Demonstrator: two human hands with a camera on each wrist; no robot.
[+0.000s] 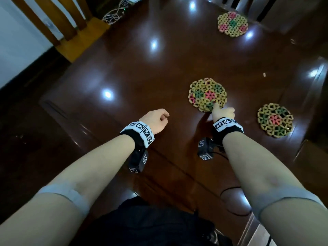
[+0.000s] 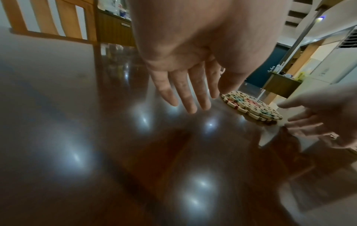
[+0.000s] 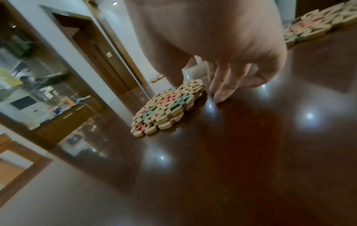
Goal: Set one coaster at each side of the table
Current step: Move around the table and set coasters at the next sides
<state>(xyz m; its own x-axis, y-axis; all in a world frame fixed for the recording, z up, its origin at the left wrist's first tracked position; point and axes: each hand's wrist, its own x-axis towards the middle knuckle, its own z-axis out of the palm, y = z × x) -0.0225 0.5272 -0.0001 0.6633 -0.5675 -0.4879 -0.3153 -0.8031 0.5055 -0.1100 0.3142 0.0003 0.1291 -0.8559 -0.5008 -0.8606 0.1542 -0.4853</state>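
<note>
Three round woven coasters lie flat on the dark glossy table [image 1: 142,77]: one far away [image 1: 232,23], one in the middle [image 1: 207,95], one at the right [image 1: 275,120]. My right hand [image 1: 219,108] is at the middle coaster's near edge. In the right wrist view its thumb [image 3: 176,78] rests on the rim of that coaster [image 3: 168,107], and the fingertips [image 3: 220,94] touch the table beside it. My left hand [image 1: 164,116] hovers over bare table to the left of it, fingers relaxed [image 2: 191,99], holding nothing.
A light wooden chair [image 1: 58,23] stands at the table's far left, with a bundle of white cord [image 1: 115,13] on the floor behind it. Dark chairs stand at the far right [image 1: 266,8]. A black cable [image 1: 230,192] lies near the front edge.
</note>
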